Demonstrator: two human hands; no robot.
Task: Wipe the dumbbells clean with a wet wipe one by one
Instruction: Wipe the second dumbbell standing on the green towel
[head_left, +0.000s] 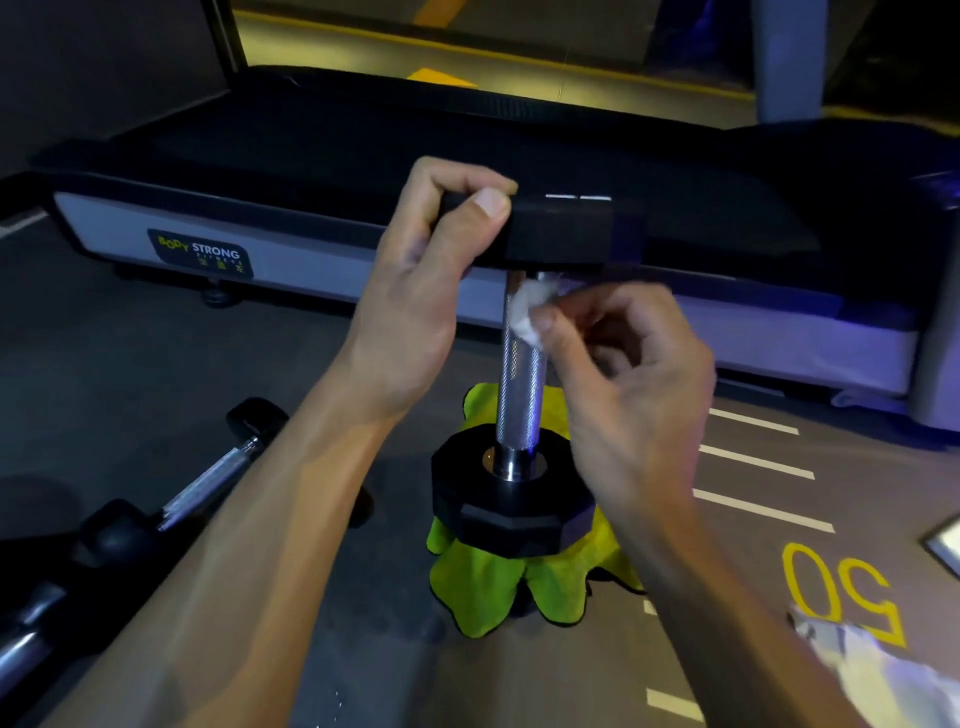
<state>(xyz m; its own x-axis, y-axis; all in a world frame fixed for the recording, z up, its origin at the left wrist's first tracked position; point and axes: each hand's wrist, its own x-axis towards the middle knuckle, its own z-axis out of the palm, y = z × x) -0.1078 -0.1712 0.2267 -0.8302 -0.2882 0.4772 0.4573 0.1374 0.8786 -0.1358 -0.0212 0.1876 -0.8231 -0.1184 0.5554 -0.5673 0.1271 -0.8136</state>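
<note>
Both hands have a closed grip. The left hand (431, 244) grips the upper black head (561, 228) of the dumbbell (519, 374), with the thumb laid on the side face and the fingers curled over the top edge. The right hand (623, 374) pinches a small crumpled wet wipe (524, 312) and presses it on the metal handle (519, 384), just under the upper head.

The dumbbell stands upright on its lower head (514, 499), which rests on a yellow-green cloth (493, 582) spread on the floor (156, 364). I think it stands like this so that the whole handle is free on all sides for the wipe, and the cloth probably keeps the cleaned head off the floor. The left hand at the top seems to keep the weight from falling over while the other hand rubs.

The left forearm comes up from the lower left, its wrist bent toward the head. The right forearm comes from the lower right, with the fingertips turned in toward the handle. Another dumbbell (208, 478) lies on the floor at the left, well apart. A treadmill (311, 260) stands behind.
</note>
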